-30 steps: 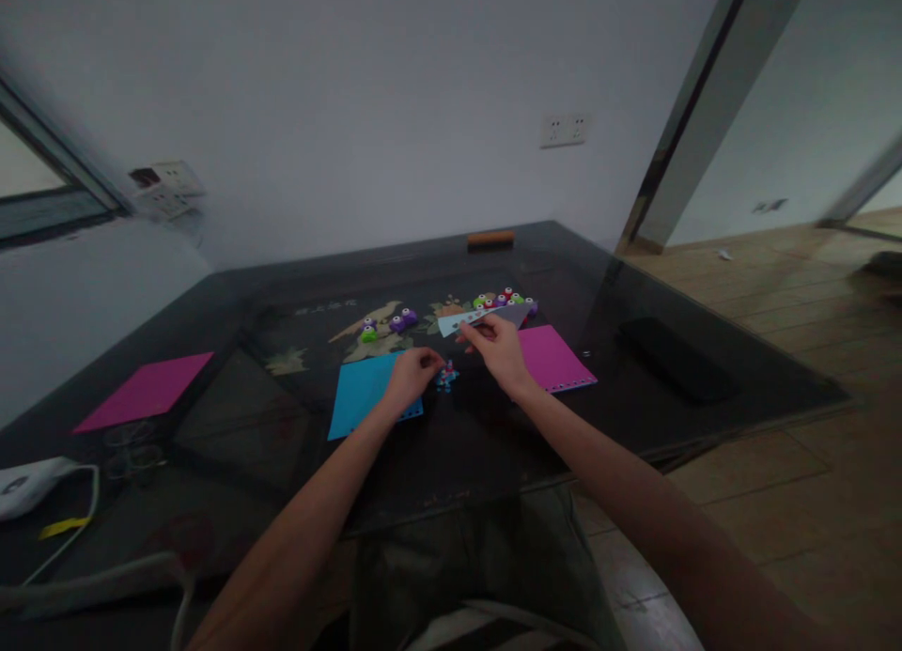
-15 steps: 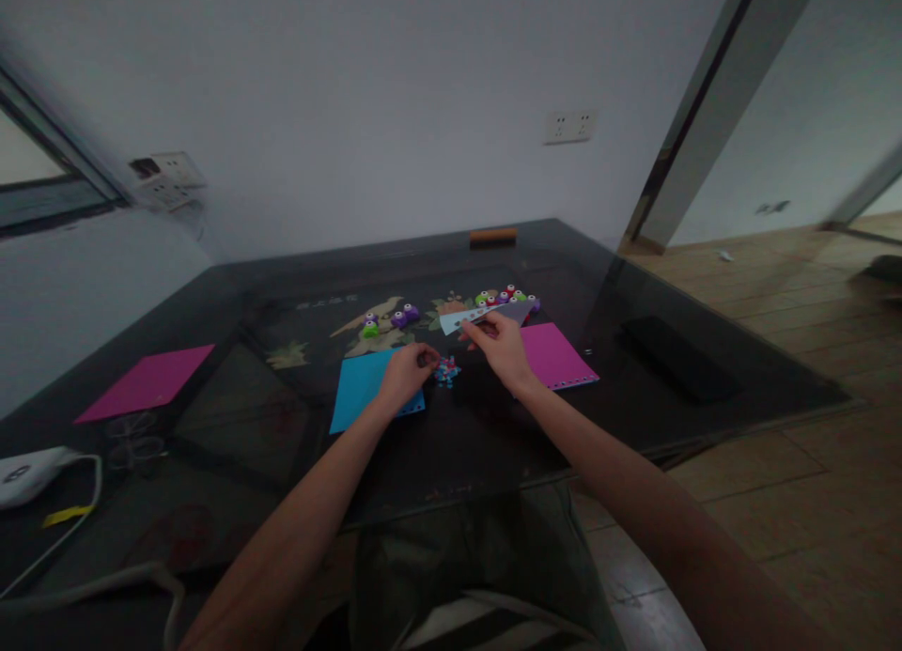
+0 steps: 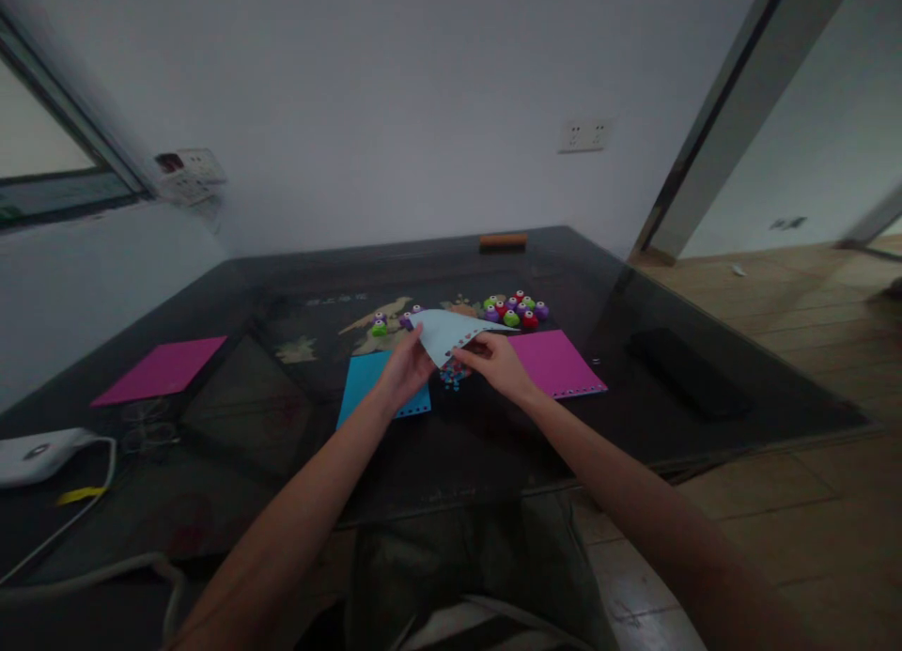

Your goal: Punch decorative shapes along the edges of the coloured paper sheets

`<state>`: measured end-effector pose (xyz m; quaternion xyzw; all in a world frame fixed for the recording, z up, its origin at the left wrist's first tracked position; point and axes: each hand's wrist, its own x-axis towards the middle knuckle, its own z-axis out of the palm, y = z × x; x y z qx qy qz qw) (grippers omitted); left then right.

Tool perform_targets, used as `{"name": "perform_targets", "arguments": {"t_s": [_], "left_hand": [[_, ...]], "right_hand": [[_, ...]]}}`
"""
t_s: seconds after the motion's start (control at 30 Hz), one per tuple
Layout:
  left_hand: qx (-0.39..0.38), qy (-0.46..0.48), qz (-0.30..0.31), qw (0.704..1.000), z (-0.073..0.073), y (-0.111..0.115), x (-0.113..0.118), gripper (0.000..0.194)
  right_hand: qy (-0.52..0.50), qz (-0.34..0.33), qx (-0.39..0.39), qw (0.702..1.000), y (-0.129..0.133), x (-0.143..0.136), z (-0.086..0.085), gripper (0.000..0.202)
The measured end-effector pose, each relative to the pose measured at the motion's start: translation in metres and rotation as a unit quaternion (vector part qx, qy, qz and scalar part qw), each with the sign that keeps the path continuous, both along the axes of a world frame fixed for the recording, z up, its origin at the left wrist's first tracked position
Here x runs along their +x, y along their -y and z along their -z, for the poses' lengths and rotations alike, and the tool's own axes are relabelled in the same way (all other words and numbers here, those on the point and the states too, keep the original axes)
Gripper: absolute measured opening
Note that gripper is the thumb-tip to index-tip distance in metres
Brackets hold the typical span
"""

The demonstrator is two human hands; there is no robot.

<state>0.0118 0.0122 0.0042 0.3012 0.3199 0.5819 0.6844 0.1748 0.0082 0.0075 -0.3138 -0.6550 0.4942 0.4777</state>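
One pale-blue curved paper sheet (image 3: 447,327), punched holes along its near edge | raised between both hands: left hand (image 3: 407,367) gripping its left side, right hand (image 3: 502,365) pinching the holed edge | beneath, small multicoloured bits (image 3: 455,379) partly hidden | left fingertips hidden behind sheet

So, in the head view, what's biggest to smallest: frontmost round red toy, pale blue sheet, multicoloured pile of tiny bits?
1. Pale blue sheet
2. Multicoloured pile of tiny bits
3. Frontmost round red toy
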Motion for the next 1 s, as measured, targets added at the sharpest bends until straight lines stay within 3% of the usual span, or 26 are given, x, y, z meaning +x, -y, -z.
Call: {"name": "perform_targets", "arguments": {"t_s": [0.27,0.67,1.0], "left_hand": [[0.118,0.029,-0.127,0.984,0.002,-0.005,-0.005,0.024],[0.189,-0.007,-0.119,0.975,-0.01,0.013,0.011,0.031],[0.198,-0.055,-0.133,0.97,-0.01,0.012,0.01,0.022]], "right_hand": [[0.009,-0.056,-0.087,0.995,0.003,-0.006,0.007,0.03],[-0.015,0.024,-0.121,0.992,-0.002,-0.011,0.017,0.029],[-0.013,0.01,-0.118,0.993,-0.003,-0.009,0.016,0.028]]}}
